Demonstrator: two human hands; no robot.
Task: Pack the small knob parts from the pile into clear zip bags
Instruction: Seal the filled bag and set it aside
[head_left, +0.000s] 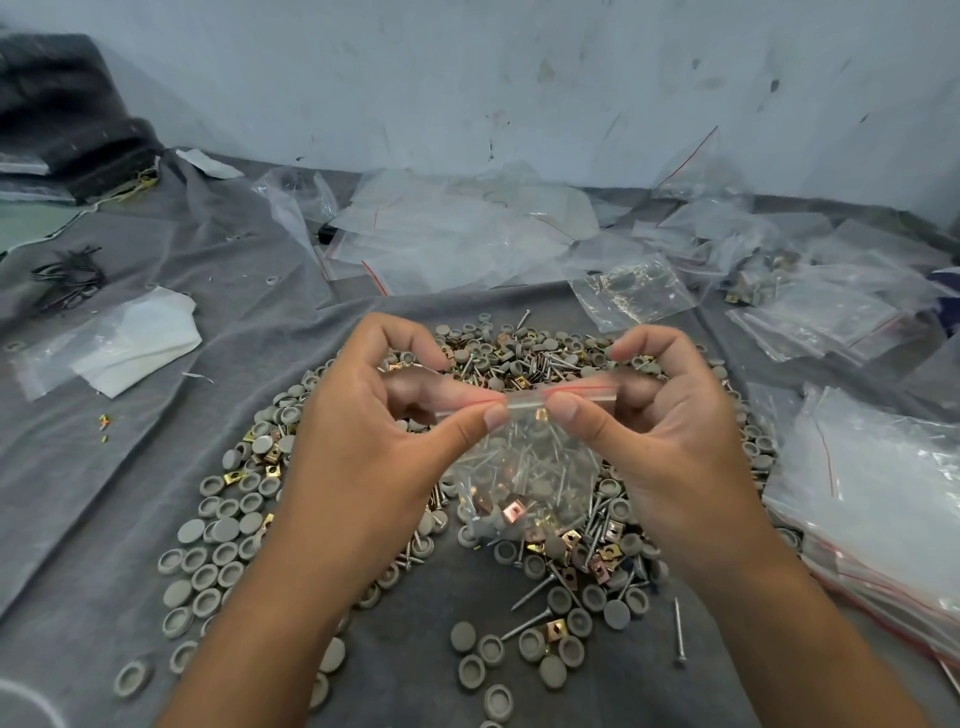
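Observation:
I hold a small clear zip bag (524, 467) above the pile, with screws, grey caps and brass square nuts inside it. My left hand (363, 447) pinches the red-lined zip strip at its left half, thumb in front and fingers behind. My right hand (670, 441) pinches the same strip at its right half. The two thumbs nearly touch at the strip's middle. Beneath lies the pile (228, 525) of grey round knob caps, brass nuts and screws, spread in a ring on the grey cloth.
Empty clear zip bags (441, 228) lie heaped at the back. Filled bags (810, 296) sit at the right, and a stack of bags (878, 499) lies near my right wrist. White plastic sheets (135, 343) lie at the left. A wall stands behind.

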